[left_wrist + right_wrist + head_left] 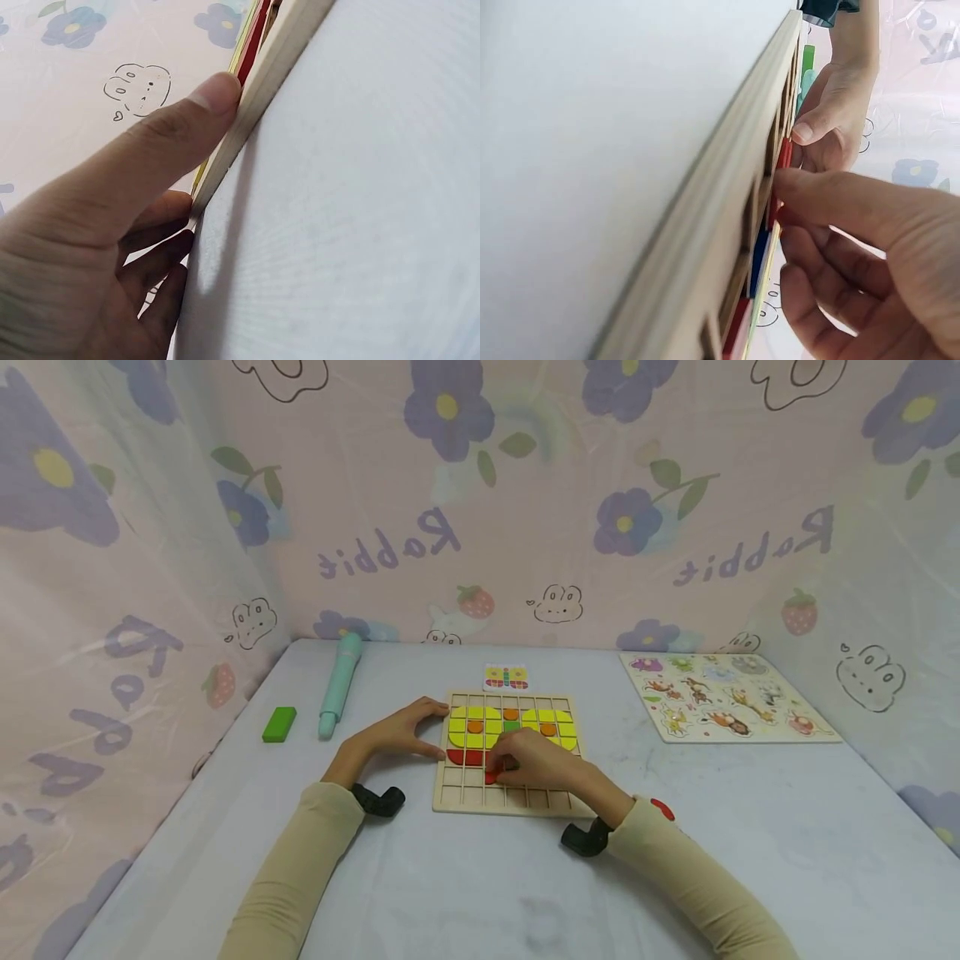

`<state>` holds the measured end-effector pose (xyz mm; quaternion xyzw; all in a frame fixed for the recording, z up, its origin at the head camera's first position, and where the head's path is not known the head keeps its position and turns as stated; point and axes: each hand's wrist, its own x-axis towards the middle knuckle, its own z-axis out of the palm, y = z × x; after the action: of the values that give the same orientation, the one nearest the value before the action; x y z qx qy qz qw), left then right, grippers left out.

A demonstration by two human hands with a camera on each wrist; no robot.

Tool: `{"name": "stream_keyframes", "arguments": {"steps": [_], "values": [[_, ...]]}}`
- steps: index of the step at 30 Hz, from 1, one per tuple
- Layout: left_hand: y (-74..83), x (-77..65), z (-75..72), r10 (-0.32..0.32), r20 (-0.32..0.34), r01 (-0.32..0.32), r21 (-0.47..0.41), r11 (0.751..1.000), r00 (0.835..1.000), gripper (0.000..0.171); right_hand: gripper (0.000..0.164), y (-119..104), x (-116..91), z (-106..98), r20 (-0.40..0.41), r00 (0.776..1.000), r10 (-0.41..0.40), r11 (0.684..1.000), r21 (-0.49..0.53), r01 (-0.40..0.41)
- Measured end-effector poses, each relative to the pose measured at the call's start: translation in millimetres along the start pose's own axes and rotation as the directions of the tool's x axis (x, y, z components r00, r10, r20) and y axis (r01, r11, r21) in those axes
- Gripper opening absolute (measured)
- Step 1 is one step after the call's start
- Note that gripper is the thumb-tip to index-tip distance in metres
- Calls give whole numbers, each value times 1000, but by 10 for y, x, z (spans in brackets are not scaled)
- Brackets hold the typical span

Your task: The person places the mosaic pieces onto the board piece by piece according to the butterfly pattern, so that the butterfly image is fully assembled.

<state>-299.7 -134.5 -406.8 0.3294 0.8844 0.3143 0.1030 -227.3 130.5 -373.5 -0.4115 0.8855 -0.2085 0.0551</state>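
Note:
A wooden grid board (442,797) lies on the table, its upper squares filled with yellow, orange and green pieces. Red pieces (465,757) form part of a row below the yellow ones. My right hand (538,762) is over the middle of the grid and pinches a small red piece (491,777) between thumb and fingers. In the right wrist view a blue piece (759,253) shows in the grid beside these fingers. Along the board's left edge, my left hand (397,732) rests with thumb and fingers spread, its thumb (217,94) touching the rim.
Behind the board lies a small pattern card (506,677). A loose red piece (662,810) is by the right sleeve. At the left are a green block (279,724) and a mint-coloured stick-like object (341,685); an animal puzzle board (723,702) lies at the back right.

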Motion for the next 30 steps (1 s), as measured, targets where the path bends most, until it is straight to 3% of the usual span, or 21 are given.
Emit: {"name": "stream_keyframes", "arguments": {"steps": [8, 14, 21, 30], "values": [[-13, -6, 9, 5, -3, -5, -1, 1000, 1000, 79, 15, -14, -14, -17, -6, 1000, 27, 1000, -12, -27], [1, -6, 3, -4, -2, 4, 0, 1000, 1000, 80, 19, 54, -188, -150, -47, 997, 56, 998, -10, -57], [34, -2, -33, -25, 4, 25, 17, 1000, 1000, 81, 22, 227, -669, -358, -104, 990, 91, 994, 61, -85], [51, -20, -22, -7, 8, 7, 3, 1000, 1000, 81, 26, 513, -1414, -435, -189, 974, 121, 991, 83, -107]]}}
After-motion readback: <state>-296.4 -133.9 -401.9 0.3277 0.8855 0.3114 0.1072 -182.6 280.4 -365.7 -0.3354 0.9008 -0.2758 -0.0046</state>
